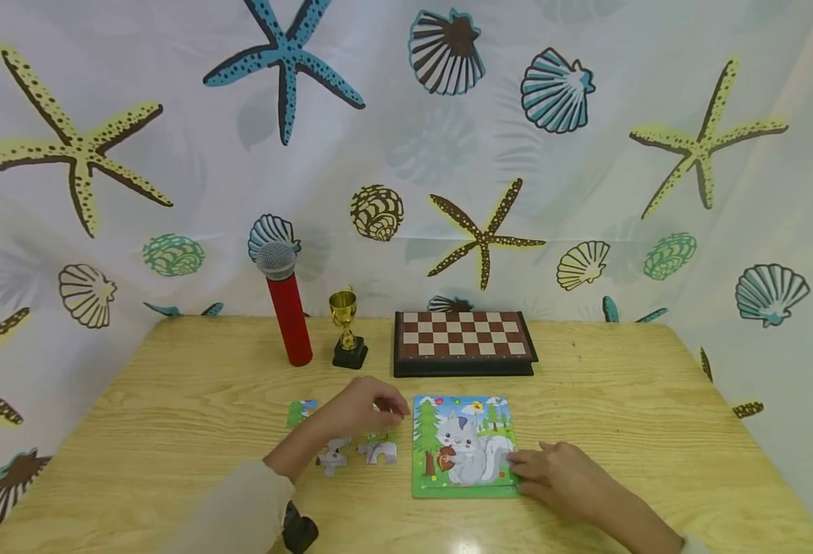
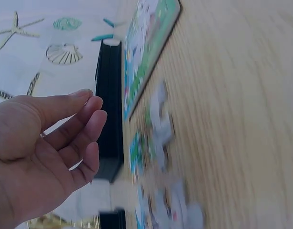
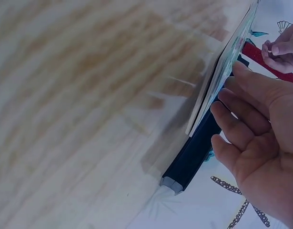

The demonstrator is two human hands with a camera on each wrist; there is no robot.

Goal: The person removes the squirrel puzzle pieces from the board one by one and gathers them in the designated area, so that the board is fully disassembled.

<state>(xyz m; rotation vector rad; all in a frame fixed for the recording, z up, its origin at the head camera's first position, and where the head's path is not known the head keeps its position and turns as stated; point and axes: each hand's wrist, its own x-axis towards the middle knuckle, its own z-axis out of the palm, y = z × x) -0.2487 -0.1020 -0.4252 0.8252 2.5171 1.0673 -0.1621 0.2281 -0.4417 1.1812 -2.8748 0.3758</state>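
Hovering left hand [image 1: 364, 406] over loose puzzle pieces [image 1: 358, 450] beside squirrel puzzle board [image 1: 463, 446], fingers loosely curled, apparently empty; right hand [image 1: 551, 475] flat, steadying board's right edge; likely selecting piece; next needs pinch, matching gap.

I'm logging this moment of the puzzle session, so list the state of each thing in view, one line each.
Left hand: raised just above the loose pieces, fingers loosely curled, holding nothing that shows.
Right hand: flat, fingers straight, touching the puzzle board's right lower edge.
Puzzle board: flat on the table, squirrel picture looks whole.
Loose pieces: scattered left of the board.
Chessboard: closed, flat.
Microphone: standing upright.
Trophy: upright.
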